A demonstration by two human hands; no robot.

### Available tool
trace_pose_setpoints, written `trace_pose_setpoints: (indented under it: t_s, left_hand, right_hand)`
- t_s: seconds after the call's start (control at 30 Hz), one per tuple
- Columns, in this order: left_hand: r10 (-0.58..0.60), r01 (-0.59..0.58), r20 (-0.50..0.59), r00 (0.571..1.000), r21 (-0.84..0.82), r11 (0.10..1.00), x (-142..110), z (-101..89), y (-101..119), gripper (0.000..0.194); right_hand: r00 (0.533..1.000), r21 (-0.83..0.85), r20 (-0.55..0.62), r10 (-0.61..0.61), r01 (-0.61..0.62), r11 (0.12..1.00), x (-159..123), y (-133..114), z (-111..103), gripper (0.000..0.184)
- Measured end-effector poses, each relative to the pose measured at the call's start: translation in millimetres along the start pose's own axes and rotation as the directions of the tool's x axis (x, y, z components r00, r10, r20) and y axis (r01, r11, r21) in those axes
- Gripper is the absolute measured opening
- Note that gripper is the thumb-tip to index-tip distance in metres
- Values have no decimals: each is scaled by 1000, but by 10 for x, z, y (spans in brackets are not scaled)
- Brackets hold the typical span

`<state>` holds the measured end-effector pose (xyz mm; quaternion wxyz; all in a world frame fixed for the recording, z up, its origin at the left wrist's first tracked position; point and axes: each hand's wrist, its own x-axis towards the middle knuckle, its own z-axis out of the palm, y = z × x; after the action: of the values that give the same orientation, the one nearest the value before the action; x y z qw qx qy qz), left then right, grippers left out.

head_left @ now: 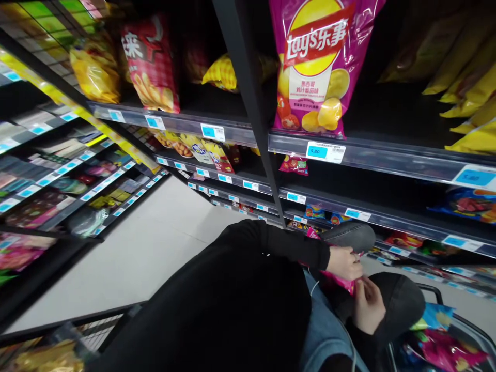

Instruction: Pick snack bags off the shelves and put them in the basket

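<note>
A shiny pink snack packet [341, 281] lies across my lap, between my knees, mostly hidden by my sleeve and hands. My left hand [344, 263] is closed on its upper side, fingers curled over the edge. Close beside it, my right hand [370, 304] pinches the packet's near end between thumb and fingers. To the right of my knee, a basket [476, 326] holds a pink bag [451, 351] and a light-blue bag [436, 315].
In front, a purple chip bag [313, 67] stands upright on a dark shelf [387, 155] with price tags. A red snack bag [151, 67] and yellow bags [473, 103] share that level. At left are more shelves [58, 181] across a pale floor [151, 237].
</note>
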<state>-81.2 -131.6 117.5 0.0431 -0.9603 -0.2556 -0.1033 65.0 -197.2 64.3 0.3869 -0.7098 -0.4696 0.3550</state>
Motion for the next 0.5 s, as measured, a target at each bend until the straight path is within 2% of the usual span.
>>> trace_pose_setpoints:
  t_s: [0.1, 0.23, 0.33, 0.5]
  left_hand:
    - [-70, 70, -29, 997, 4, 998, -13, 70, -17, 29]
    - [-216, 215, -12, 976, -20, 976, -24, 94, -69, 25]
    - [-201, 201, 16, 980, -30, 979, -27, 15, -101, 24]
    - [-136, 136, -8, 991, 23, 990, 15, -224, -128, 28]
  right_hand:
    - [999, -171, 50, -14, 22, 985, 40, 34, 2, 51]
    - [996, -8, 73, -55, 56, 998, 43, 47, 16, 47]
    - [992, 80, 116, -58, 48, 996, 47, -4, 13, 44]
    - [981, 64, 182, -64, 53, 997, 125, -147, -61, 38]
